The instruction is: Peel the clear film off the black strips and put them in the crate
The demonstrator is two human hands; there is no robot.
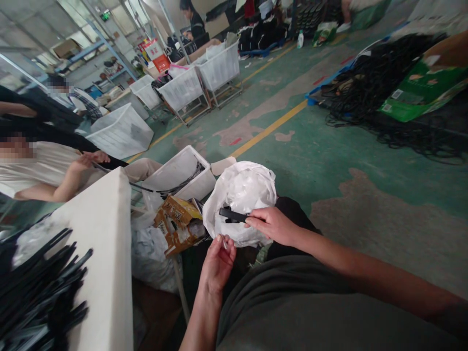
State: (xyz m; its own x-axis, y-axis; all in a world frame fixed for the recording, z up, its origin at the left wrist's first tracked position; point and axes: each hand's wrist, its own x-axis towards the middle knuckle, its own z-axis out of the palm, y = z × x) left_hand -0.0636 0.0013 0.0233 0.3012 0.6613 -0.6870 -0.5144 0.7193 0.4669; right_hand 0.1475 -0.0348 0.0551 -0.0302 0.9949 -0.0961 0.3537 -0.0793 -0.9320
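My right hand point(274, 225) grips one end of a short, flat black strip point(232, 215), its rounded free end pointing left. Under it stands a white plastic bag point(270, 180) with its mouth spread wide, filled with clear and white plastic pieces. Some black pieces lie inside the bag below the strip. Close to the bag's near rim, my left hand point(218, 261) is turned palm up, its fingertips closed on a small whitish piece point(224, 243) too small to name.
A white-covered table point(109, 234) at left carries a pile of black strips point(44, 292). Beside the bag are a torn brown carton point(179, 222) and a white bin point(175, 170). Another person point(47, 170) sits at left. Black cords point(380, 83) heap on a pallet at right.
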